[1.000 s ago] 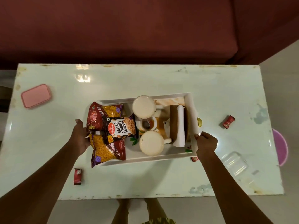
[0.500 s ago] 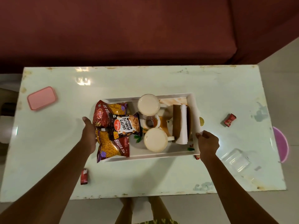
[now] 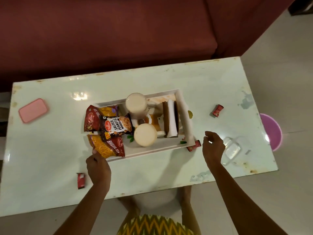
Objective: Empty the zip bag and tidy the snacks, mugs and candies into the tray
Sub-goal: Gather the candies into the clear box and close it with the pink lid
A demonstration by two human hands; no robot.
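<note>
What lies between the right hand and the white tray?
A small red-wrapped candy, at the white rectangular tray's near corner, close to the right hand, in the head view.

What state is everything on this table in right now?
Tray: on table, loaded.
Salted peanuts packet: in tray, on top.
Bhujia sev packet: overhanging tray's near-left corner.
Mugs: in tray.
Red candies: on table, outside tray.
Zip bag: on table, looks empty.
Left hand: thumb on Bhujia sev packet.
Right hand: open, empty.

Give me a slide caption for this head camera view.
Snack packets and two mugs sit in the tray; left hand at its corner, right hand open near a stray candy.
</note>
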